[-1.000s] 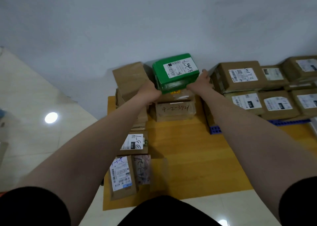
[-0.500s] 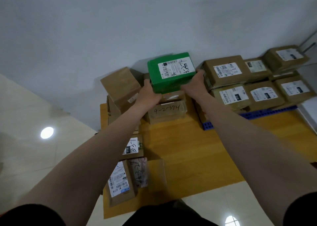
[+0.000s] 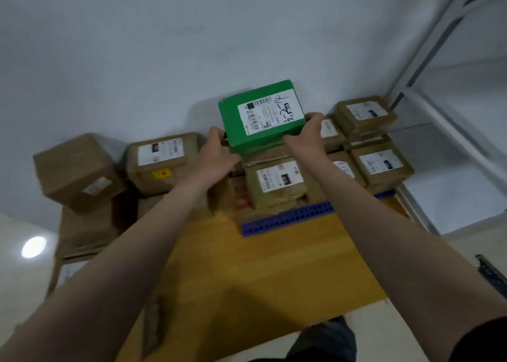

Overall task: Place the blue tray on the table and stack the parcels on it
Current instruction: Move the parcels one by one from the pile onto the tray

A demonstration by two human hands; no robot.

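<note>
A green parcel [image 3: 260, 114] with a white label is held between both hands above the brown parcels on the blue tray [image 3: 288, 220]. My left hand [image 3: 216, 155] grips its lower left corner and my right hand [image 3: 307, 135] grips its right side. Under it lies a brown parcel [image 3: 277, 186] with a white label, at the tray's front left. More brown labelled parcels [image 3: 378, 164] are stacked on the tray to the right. The tray rests on the yellow wooden table [image 3: 260, 273], with only its front edge showing.
Loose brown parcels stand at the table's left: a tilted box [image 3: 76, 172], a labelled box [image 3: 164, 161] against the grey wall, and a blurred one [image 3: 82, 232] in front. A white metal rack [image 3: 452, 114] rises at the right. The floor shows on both sides.
The green parcel has travelled right with both hands, from the left pile to above the tray's parcels. My view has swung right and closer.
</note>
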